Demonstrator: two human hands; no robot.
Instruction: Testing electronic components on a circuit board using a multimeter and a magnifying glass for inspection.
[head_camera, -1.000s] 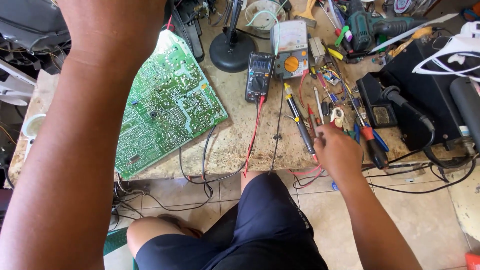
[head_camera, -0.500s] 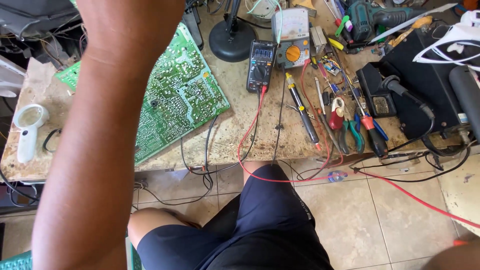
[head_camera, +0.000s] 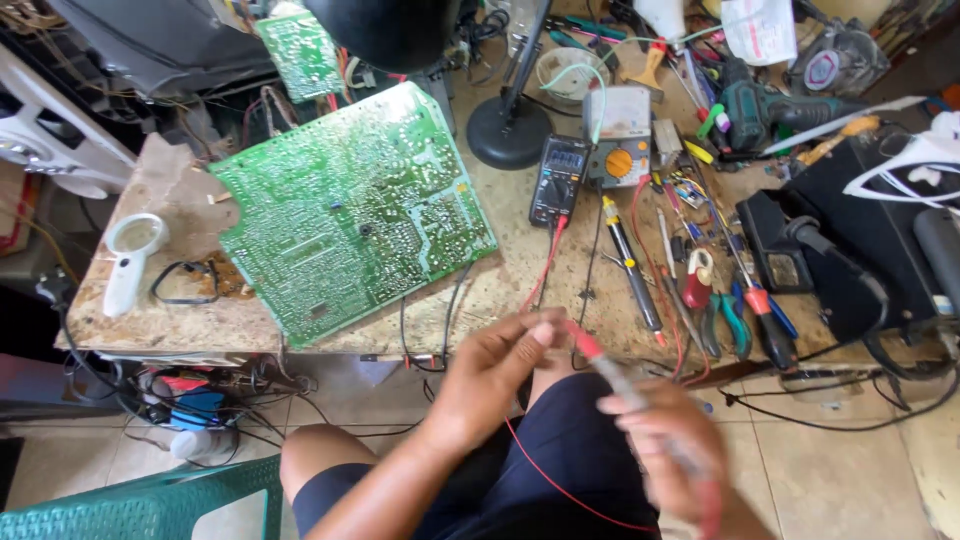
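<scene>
Pinching the tip end of a red test probe (head_camera: 592, 352), the left hand (head_camera: 492, 372) is closing thumb and fingertips on it above the person's lap, just off the workbench (head_camera: 180, 322) edge. Rightward, the right hand (head_camera: 668, 440) is wrapping around the probe's handle — blurred, so its exact finger hold is probably a loose fist, hard to confirm. A red lead is trailing below, cut off by the frame. Behind, a green circuit board (head_camera: 350, 210) and a dark multimeter (head_camera: 558, 180) are lying on the bench.

Bright daylight, soft shadows, motion-blurred right hand (head_camera: 665, 440)
</scene>
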